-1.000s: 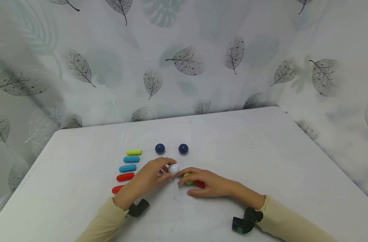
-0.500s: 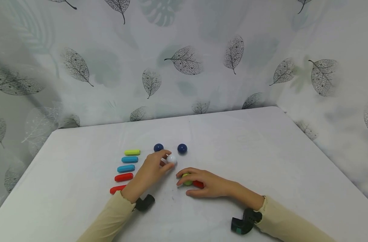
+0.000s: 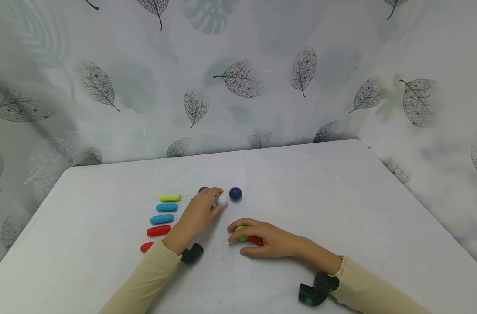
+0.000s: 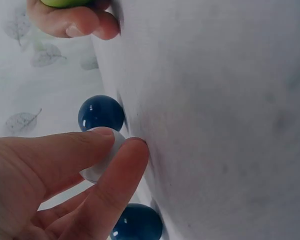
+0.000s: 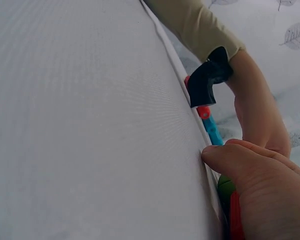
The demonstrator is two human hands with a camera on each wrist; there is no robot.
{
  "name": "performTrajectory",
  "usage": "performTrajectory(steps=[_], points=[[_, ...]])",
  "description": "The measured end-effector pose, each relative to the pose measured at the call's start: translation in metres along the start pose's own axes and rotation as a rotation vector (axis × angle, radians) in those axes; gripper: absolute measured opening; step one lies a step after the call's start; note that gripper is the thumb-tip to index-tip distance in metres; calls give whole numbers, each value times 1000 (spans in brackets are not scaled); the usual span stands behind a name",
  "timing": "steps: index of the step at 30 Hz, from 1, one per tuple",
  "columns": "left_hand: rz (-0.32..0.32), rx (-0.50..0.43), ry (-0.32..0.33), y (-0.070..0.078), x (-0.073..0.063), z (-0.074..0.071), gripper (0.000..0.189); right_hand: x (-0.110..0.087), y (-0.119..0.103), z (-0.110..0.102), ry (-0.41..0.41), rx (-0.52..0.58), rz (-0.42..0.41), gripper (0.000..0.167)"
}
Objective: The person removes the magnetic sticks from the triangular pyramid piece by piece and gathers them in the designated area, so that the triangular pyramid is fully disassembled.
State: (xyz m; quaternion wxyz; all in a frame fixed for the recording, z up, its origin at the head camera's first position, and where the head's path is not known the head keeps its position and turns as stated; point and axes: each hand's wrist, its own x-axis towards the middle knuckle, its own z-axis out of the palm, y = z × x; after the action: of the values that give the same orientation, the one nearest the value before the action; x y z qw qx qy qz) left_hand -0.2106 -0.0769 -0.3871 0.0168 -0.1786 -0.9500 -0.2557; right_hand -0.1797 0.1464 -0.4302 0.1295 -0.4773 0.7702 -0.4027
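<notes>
My left hand pinches a white ball between thumb and fingers, low over the white table. Close beside the white ball is a dark blue ball; a second dark blue ball is partly hidden behind the left fingers in the head view. My right hand rests with loosely bent fingers over a yellow-green ball, thumb apart from it. Under that palm a red piece shows partly. In the right wrist view, the thumb covers part of the green ball.
Left of the left hand, short rods lie in a column: a yellow-green rod, two blue rods and two red rods, the nearest partly behind the left sleeve. A leaf-patterned curtain stands behind the table.
My left hand has carried the white ball away from me to beside the right-hand blue ball, and now covers most of the other blue ball. The right hand stays in place.
</notes>
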Motion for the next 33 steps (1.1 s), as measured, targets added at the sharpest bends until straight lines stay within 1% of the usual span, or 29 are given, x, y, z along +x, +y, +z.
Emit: performTrajectory(steps=[5,9,17,22,30,33], points=[[-11,35,-11,2,5,0,39,0,0,0,-4,20,3,31],[-30,52,-27,3,8,0,41,-1,2,1,-1,3,-3,31],[-3,55,-33,2,14,0,40,-1,3,0,-3,-15,-10,30],[-7,51,-40,2,17,1,40,-1,2,0,-4,-15,-13,30],[-32,31,-82,1,18,0,43,-2,2,1,3,-20,-15,29],[-15,39,-74,1,15,-1,43,-2,2,0,6,-20,-16,27]])
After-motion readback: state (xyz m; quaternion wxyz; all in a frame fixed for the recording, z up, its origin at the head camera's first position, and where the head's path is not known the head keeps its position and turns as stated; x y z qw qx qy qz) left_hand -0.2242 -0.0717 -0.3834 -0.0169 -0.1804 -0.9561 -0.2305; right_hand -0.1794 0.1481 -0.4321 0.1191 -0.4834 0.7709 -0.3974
